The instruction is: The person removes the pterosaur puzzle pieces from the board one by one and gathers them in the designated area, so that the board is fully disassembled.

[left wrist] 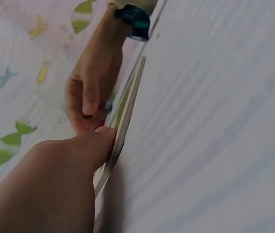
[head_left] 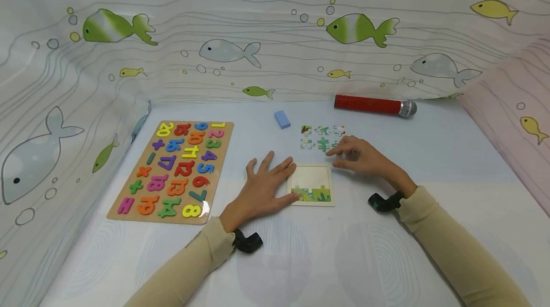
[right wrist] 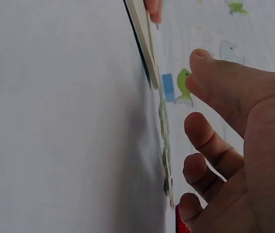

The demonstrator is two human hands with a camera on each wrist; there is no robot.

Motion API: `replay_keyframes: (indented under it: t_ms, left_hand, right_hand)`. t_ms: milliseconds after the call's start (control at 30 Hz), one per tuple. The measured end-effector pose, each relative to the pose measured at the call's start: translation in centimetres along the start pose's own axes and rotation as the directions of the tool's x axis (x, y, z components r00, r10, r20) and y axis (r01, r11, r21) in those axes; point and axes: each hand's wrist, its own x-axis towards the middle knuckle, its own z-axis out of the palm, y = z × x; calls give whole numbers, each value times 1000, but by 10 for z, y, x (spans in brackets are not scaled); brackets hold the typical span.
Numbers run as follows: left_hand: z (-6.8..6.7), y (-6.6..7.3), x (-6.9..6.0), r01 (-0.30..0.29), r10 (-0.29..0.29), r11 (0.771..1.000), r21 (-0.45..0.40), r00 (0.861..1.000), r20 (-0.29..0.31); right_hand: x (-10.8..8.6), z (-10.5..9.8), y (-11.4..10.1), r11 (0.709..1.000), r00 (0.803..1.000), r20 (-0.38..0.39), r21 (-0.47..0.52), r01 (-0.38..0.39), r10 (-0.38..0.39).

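A square wooden puzzle tray (head_left: 311,173) lies on the table, its near part filled with green puzzle pieces (head_left: 311,194). My left hand (head_left: 264,190) rests spread along the tray's left side, thumb and fingertips on its rim. In the left wrist view the thumb (left wrist: 101,141) touches the tray edge (left wrist: 127,111). Loose jigsaw pieces (head_left: 323,143) lie beyond the tray. My right hand (head_left: 361,156) is beside these pieces, fingers bent loosely. The right wrist view shows its thumb (right wrist: 210,75) apart from the fingers, with nothing held between them.
On the left lies a number puzzle board (head_left: 172,173) with coloured digits and signs. Behind the loose pieces are a blue block (head_left: 282,119) and a red microphone (head_left: 369,105). A fish-printed cloth (head_left: 275,35) rises around the table's back and sides.
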Motion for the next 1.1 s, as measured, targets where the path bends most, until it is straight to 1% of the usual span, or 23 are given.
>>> replay_keyframes:
  t_ms: [100, 200, 300, 367, 467, 600, 767, 900, 1100]
  left_hand:
    - [0, 0, 0, 0, 0, 1000, 0, 1000, 8]
    - [0, 1, 1, -5, 5, 1000, 6, 1000, 8]
    - [0, 1, 1, -6, 6, 1000, 18, 1000, 11]
    - [1, 1, 1, -7, 6, 1000, 20, 1000, 14]
    - [2, 1, 1, -6, 6, 1000, 13, 1000, 20]
    - [3, 0, 1, -28, 28, 1000, 8, 1000, 3]
    - [2, 0, 1, -58, 58, 998, 19, 998, -23]
    - [1, 0, 1, -58, 59, 998, 32, 998, -21]
    - [1, 0, 1, -57, 57, 998, 27, 998, -15]
  right_hand:
    - [0, 8, -9, 999, 998, 54, -21, 28, -26]
    - [-1, 15, -18, 996, 991, 109, -40, 79, -74]
    - [-1, 20, -23, 991, 984, 138, -49, 123, -115]
    - [-2, 22, -25, 990, 982, 141, -58, 132, -123]
    - [-3, 22, -26, 991, 985, 135, -68, 114, -104]
    - [-4, 22, -28, 992, 986, 140, -74, 100, -89]
    - [-3, 25, -31, 988, 980, 156, -69, 137, -125]
    - [-3, 29, -34, 985, 974, 166, -61, 163, -151]
    - [-3, 37, -43, 983, 964, 213, -52, 176, -161]
